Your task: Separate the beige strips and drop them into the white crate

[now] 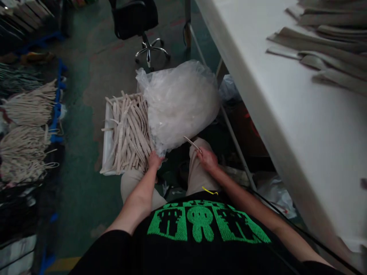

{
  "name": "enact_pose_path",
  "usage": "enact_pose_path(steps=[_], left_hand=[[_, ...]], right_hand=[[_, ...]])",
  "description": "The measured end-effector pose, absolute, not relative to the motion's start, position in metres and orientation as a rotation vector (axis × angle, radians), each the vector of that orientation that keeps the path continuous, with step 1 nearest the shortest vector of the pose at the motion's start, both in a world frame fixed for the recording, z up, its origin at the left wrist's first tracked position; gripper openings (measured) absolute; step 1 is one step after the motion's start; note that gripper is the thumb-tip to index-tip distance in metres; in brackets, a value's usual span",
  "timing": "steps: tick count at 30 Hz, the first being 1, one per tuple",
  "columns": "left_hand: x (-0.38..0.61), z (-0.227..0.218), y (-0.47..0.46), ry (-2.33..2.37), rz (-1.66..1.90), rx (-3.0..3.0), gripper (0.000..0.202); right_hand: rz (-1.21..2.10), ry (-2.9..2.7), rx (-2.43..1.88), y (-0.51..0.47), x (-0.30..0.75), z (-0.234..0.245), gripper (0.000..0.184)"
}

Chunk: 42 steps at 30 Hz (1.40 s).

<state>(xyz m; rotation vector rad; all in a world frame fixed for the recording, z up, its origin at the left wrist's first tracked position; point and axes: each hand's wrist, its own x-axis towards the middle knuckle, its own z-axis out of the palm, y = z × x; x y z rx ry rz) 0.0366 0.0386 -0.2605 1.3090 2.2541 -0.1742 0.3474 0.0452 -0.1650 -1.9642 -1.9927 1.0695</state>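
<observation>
I sit on a chair and look down at my lap. My left hand (155, 160) is closed at the near edge of a white tray (108, 133) heaped with several beige strips (130, 131), beside the lower edge of a big clear plastic bag (180, 103). What its fingers grip is hidden. My right hand (207, 158) rests over my right knee and pinches one thin beige strip (191, 143) that points up and left toward the bag.
A white table (289, 114) runs along the right, with grey-beige strips (323, 46) stacked on it. A black office chair (140, 23) stands at the back. Bundles of beige cord (27, 130) lie on racks at the left. The floor is green.
</observation>
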Motion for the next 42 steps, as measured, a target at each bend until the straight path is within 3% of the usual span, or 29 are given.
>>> enact_pose_path(steps=[2,5,7,17,22,27,31,34,39,42], left_hand=[[0.035,-0.266,0.042,2.274,-0.215,1.324,0.063],[0.028,-0.267,0.051,2.245,-0.291,1.347,0.037],[0.020,-0.261,0.057,2.227,-0.338,1.366,0.030],[-0.021,-0.174,0.055,2.296,-0.387,1.467,0.037],[-0.030,-0.141,0.033,2.349,0.143,1.512,0.035],[0.009,-0.089,-0.012,2.180,0.715,1.457,0.032],[0.050,-0.051,-0.045,2.090,0.671,1.684,0.026],[0.070,-0.040,-0.064,1.873,0.644,1.820,0.022],[0.076,-0.046,-0.090,1.732,0.657,1.821,0.019],[0.072,-0.046,-0.098,1.771,0.616,1.781,0.022]], right_hand=[[1.077,-1.988,-1.994,0.045,0.347,-0.167,0.036],[1.082,-1.999,-2.027,0.045,0.344,-0.166,0.039],[1.093,-2.004,-2.031,0.046,0.343,-0.164,0.039],[1.132,-1.905,-1.973,0.046,0.344,-0.161,0.035],[1.258,-1.580,-1.764,0.041,0.357,-0.176,0.042],[1.850,-1.150,-1.444,0.043,0.349,-0.147,0.050],[2.525,-0.993,-1.028,0.040,0.303,-0.115,0.046],[2.760,-0.796,-0.957,0.034,0.262,-0.108,0.042],[2.644,-0.656,-1.039,0.032,0.229,-0.103,0.018],[2.417,-0.788,-1.092,0.037,0.233,-0.090,0.018]])
